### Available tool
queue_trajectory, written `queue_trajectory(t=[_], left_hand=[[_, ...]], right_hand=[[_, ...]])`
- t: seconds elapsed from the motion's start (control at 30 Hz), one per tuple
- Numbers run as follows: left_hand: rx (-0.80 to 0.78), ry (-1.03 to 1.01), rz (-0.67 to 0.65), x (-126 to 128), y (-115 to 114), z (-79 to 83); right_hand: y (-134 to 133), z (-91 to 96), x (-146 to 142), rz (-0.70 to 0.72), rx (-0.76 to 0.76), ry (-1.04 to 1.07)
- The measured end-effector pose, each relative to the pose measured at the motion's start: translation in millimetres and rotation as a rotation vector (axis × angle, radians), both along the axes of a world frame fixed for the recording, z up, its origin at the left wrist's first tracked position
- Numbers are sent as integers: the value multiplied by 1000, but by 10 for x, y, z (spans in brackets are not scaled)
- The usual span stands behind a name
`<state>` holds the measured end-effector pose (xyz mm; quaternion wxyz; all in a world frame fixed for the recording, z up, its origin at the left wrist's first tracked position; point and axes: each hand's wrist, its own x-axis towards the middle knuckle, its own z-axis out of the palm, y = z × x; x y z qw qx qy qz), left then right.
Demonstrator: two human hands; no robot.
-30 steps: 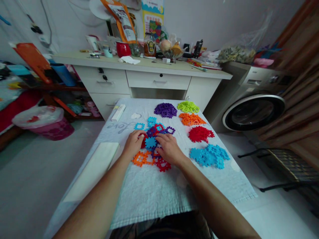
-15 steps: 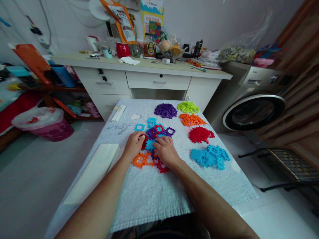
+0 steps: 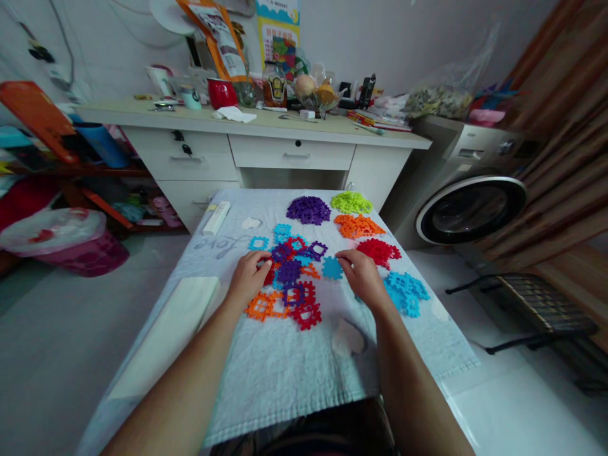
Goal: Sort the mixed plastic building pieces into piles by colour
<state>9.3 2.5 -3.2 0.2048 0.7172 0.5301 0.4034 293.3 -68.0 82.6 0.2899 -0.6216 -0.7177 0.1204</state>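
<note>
A heap of mixed plastic interlocking tiles [image 3: 289, 278] lies in the middle of a pale cloth-covered table [image 3: 285, 361]. My left hand [image 3: 247, 277] rests on the heap's left edge, fingers curled over a red tile. My right hand [image 3: 361, 275] has its fingers pinched on a single blue tile [image 3: 332, 268], just right of the heap. Sorted piles lie to the right: purple [image 3: 308, 209], green [image 3: 351, 202], orange [image 3: 358, 226], red [image 3: 380, 251] and blue [image 3: 403, 292].
A white tube [image 3: 216, 218] and a folded white sheet [image 3: 166, 332] lie on the table's left side. Behind stands a cluttered white desk [image 3: 294, 152]. A washing machine [image 3: 470, 190] is at the right and a pink bin [image 3: 61, 244] at the left.
My right hand has moved right, off the heap, taking a blue tile with it. The left hand has stayed on the heap's left edge. The camera has shifted slightly.
</note>
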Motion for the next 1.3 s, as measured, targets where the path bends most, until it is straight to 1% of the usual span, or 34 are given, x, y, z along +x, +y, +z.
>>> queue_trajectory(t=[0.07,0.17,0.27,0.4,0.47,0.6,0.7,0.77,0.83,0.93,1.0,1.07,1.17,1.23,1.3], left_hand=[[-1,6,1,1,5,-4],[-4,10,-4,2,12,-7],[-12,17,-1,0,14,-5],[-19,19,6,1,7,0],[-20,10,6,4,2,1],[-13,-8,9,5,2,-12],[-6,-7,4,-1,10,-28],[-7,1,1,-5,15,-34],[-12,6,0,-4,16,-30],[-16,0,6,5,6,-10],[-15,-6,8,11,-5,7],[-13,-9,9,15,-13,22],[-11,-18,6,14,-15,34],[-15,-24,0,13,-10,36],[-18,-25,-4,13,-5,37]], right_hand=[[-64,61,273,-68,-19,24],[-182,105,617,-137,-81,0],[-304,133,791,-141,-174,-37],[-395,159,760,-32,-230,-35],[-394,150,702,-10,-246,-79],[-342,90,637,-89,-261,-246],[-291,85,607,-136,-263,-301],[-250,128,542,-115,-257,-306],[-203,197,411,-54,-243,-314],[-127,270,89,72,-219,-341],[-76,242,-171,162,-199,-350],[-21,132,-419,235,-159,-331],[61,-133,-692,271,-78,-260],[105,-303,-785,285,-61,-226],[136,-420,-819,306,-63,-213]])
